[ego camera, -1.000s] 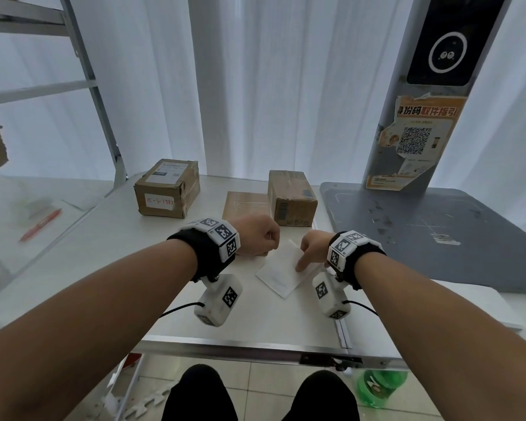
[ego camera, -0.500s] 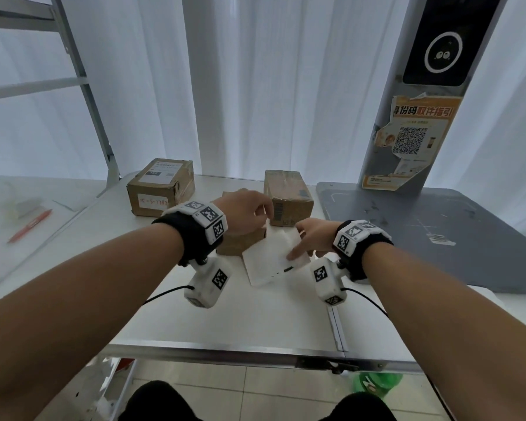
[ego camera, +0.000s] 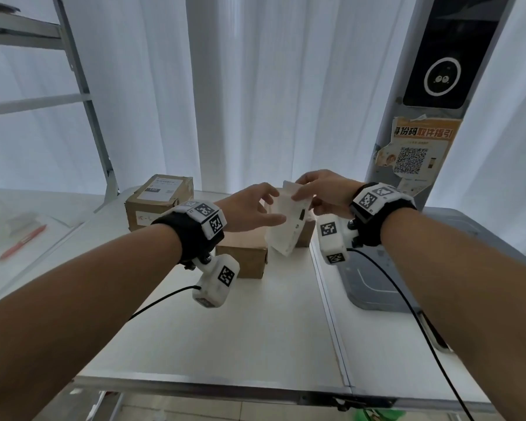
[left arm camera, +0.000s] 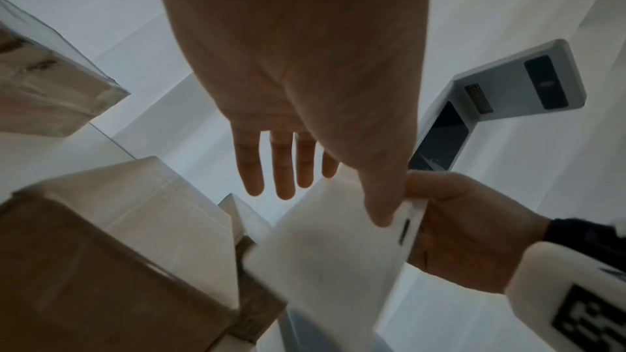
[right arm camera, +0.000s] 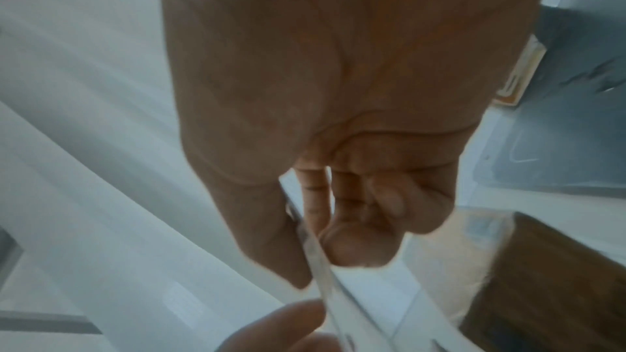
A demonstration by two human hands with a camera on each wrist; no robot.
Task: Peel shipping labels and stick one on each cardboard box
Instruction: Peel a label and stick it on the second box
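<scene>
Label sheet: We hold the white label sheet (ego camera: 287,221) up in the air between both hands, tilted, above the worktop (ego camera: 240,323) and just in front of the boxes. It touches no box.
Right hand: Our right hand (ego camera: 324,192) pinches the upper edge of the sheet, thumb against curled fingers; the right wrist view shows this grip clearly.
Left hand: Our left hand (ego camera: 251,208) has the fingers almost straight, and only the thumb tip presses on the side edge of the sheet. It does not grip the sheet.
Step in hand: We judge that we are starting to peel, searching a corner where the label separates from its backing. No label looks free yet.
Near box: A plain cardboard box (ego camera: 243,256) stands just below the left hand; its top shows no label.
Far left box: Another box (ego camera: 160,199) near the metal frame already carries a white label on top.
Third box: A box (ego camera: 305,235) behind the sheet is mostly hidden; we cannot tell if it is labelled.
Next move: The left thumb and a finger must catch one corner and pull slowly, while the right hand keeps the backing firm, so the label does not tear or curl on itself.
</scene>
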